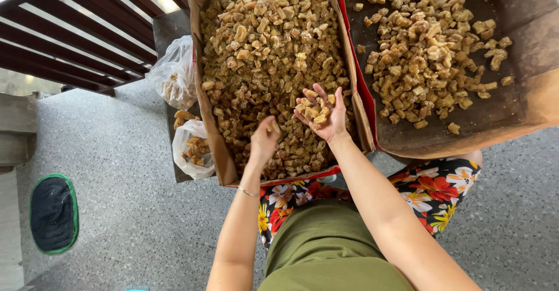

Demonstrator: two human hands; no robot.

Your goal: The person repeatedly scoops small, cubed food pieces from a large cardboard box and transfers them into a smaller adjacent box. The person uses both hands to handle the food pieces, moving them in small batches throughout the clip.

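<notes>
Brown dried chunks fill the cardboard box on the floor. The right hand lies palm up, fingers spread, cupping several chunks. The left hand pinches 1 piece above the heap. A second box beside it holds fewer chunks.

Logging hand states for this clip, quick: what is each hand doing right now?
Left hand: fingers curled down into the brown chunks in the cardboard box; grip cannot be told.
Right hand: open, palm up, cupping a small pile of chunks.
</notes>
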